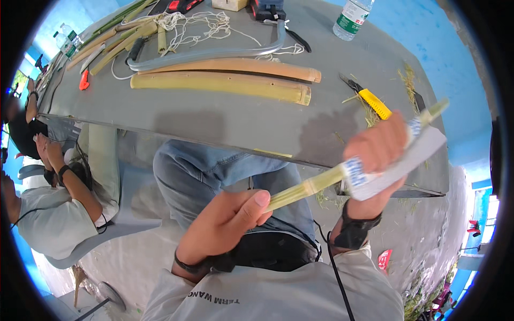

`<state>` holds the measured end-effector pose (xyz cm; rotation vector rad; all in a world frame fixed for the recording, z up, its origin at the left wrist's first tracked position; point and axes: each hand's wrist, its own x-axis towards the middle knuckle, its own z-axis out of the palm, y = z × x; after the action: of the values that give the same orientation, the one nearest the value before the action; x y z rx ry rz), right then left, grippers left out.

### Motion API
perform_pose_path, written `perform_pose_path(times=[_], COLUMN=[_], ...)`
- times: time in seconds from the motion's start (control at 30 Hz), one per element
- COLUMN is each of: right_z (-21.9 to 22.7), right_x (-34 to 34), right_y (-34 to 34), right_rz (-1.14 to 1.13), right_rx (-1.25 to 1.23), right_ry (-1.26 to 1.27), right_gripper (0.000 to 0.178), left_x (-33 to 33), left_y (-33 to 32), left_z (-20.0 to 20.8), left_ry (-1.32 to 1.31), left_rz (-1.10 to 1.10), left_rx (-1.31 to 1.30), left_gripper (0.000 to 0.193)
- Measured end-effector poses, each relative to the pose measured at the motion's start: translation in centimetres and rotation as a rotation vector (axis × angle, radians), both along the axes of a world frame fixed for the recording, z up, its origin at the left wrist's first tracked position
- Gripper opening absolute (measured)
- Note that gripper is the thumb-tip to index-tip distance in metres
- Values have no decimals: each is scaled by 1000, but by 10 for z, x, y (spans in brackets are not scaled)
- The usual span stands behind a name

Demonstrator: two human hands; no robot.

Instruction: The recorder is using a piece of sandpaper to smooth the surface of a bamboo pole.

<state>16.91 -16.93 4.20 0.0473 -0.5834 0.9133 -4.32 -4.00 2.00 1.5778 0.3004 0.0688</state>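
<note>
My left hand is closed round the near end of a slender green bamboo stick, thumb along its top. The stick slants up to the right, and a node shows partway along it. My right hand wraps a sheet of what looks like sandpaper round the far part of the stick. That sheet is grey on one face and white with blue print on the other. The stick's far tip pokes out beyond the sheet. Both hands are above my lap, at the table's front edge.
On the grey table lie two split bamboo lengths, a bow-framed saw, tangled white string and a yellow utility knife. A water bottle stands behind. Another person sits at the left.
</note>
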Motion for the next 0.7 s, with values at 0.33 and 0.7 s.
perform_pose_path(times=[0.33, 0.7], right_z=[10, -8], right_x=[0, 1], right_y=[-13, -8], right_rz=[-110, -15], right_rx=[-93, 30], right_ry=[82, 111], right_gripper=[41, 35], left_x=[0, -18], left_y=[14, 13], left_z=[9, 6], left_ry=[185, 197], left_rz=[-179, -127], left_rx=[-425, -367], left_gripper=[52, 45])
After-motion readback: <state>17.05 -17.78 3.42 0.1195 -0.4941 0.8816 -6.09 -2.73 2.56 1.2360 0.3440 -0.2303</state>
